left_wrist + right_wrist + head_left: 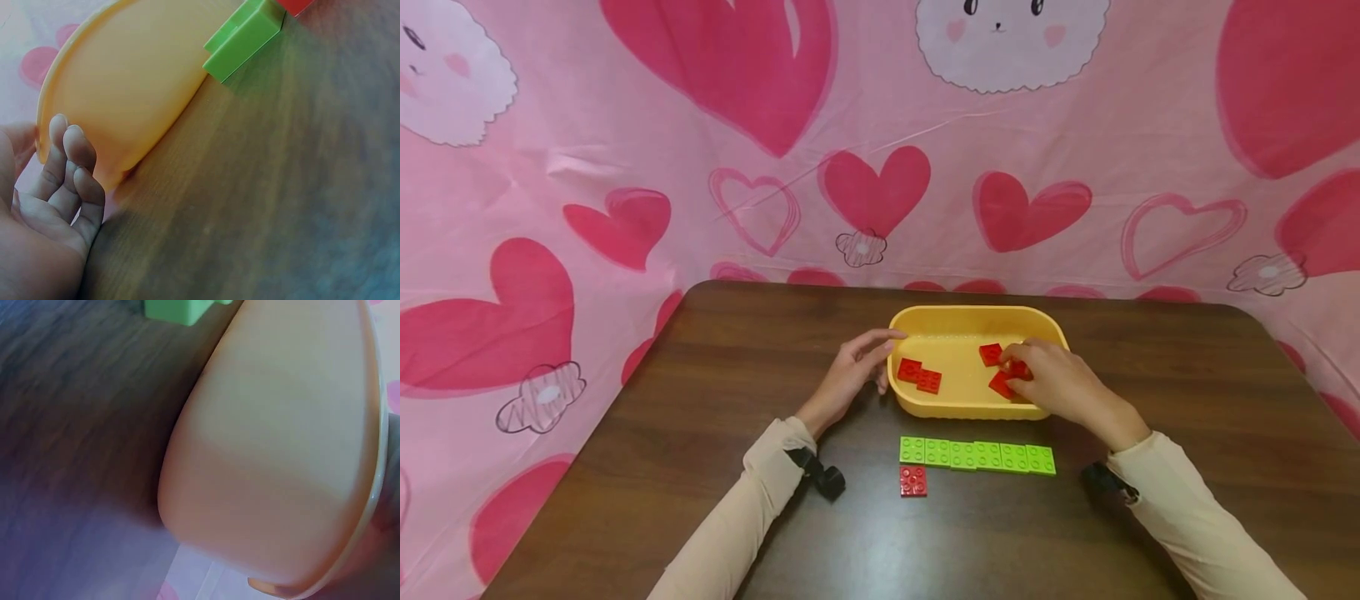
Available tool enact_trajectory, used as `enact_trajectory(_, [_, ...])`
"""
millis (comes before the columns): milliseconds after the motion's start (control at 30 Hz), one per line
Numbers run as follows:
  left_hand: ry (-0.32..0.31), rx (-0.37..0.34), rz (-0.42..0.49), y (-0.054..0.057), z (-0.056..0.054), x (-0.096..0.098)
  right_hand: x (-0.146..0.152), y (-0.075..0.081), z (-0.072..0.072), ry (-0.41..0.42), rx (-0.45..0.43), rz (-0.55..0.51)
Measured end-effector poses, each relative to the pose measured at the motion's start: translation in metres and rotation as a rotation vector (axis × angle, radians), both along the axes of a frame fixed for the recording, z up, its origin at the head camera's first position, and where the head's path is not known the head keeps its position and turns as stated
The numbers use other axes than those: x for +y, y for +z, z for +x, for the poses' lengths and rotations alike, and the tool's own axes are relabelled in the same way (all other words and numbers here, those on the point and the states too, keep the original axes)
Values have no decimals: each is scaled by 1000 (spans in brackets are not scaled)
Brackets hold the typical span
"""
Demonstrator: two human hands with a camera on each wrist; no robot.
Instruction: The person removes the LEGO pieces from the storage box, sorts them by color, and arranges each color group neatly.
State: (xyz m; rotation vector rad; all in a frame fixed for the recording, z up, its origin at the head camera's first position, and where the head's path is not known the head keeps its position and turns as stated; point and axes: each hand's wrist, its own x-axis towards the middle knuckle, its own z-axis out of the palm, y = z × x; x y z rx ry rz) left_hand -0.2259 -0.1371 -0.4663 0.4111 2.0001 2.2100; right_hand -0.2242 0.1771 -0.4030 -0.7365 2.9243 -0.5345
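A yellow plastic tub [951,408] stands on the table with several red toy building bricks inside, among them a pair of bricks [919,375] at its left end. My right hand [1063,383] reaches over the tub's right end and pinches a red brick [1019,369] between thumb and fingers; other red bricks [990,354] lie close by. In the right wrist view the tub's wall hides the fingertips. My left hand [850,371] touches the tub's left rim, its fingers loosely bent along the outer wall [137,81] in the left wrist view.
In front of the tub runs a row of light green bricks [976,456], laid end to end. One red brick [913,481] sits just below the row's left end. A pink heart-patterned cloth [880,108] hangs behind the dark wooden table [760,350].
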Motion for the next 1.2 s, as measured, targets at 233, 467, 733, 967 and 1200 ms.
enact_trajectory(233, [0, 2, 4, 0, -1, 1, 1, 1, 0, -12, -30, 2])
enact_trajectory(467, [0, 7, 0, 0, 0, 0, -1, 0, 1, 7, -13, -12])
enact_trajectory(733, [-4, 9, 2, 0, -1, 1, 0, 1, 2, 16, -11, 19])
enact_trajectory(967, [-5, 8, 7, 0, -1, 1, 0, 1, -1, 63, -24, 48])
enact_trajectory(1200, [-7, 10, 7, 0, -1, 2, 2, 2, -2, 79, -36, 84])
